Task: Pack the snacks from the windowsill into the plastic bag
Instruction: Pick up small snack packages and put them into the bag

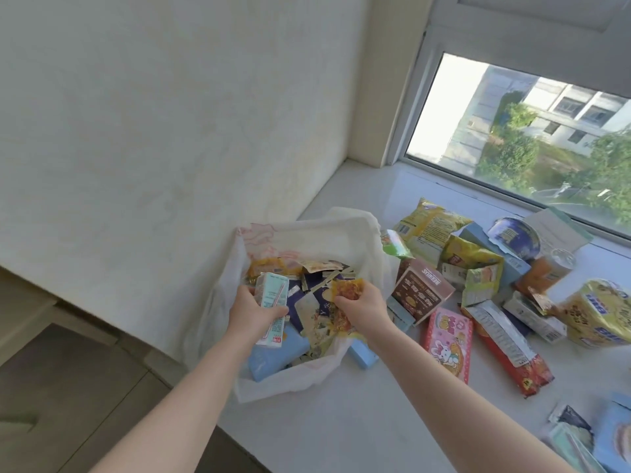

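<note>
A white plastic bag (pixel 309 235) stands open on the left end of the windowsill (pixel 368 414), with several snack packets inside. My left hand (pixel 251 312) is over the bag's mouth and grips a small light-blue drink carton (pixel 271 302). My right hand (pixel 362 307) is also over the bag and holds an orange snack packet (pixel 346 291). To the right of the bag lie more snacks: a brown box (pixel 421 291), a pink packet (pixel 447 343), a red packet (pixel 508 353) and yellow bags (pixel 430 227).
The window (pixel 532 131) runs along the back of the sill. A plaster wall (pixel 170 131) rises left of the bag. A round dark tin (pixel 515 235), an orange cup (pixel 543 271) and a large yellow pack (pixel 601 312) sit at the right. The floor (pixel 68 387) drops below the sill edge.
</note>
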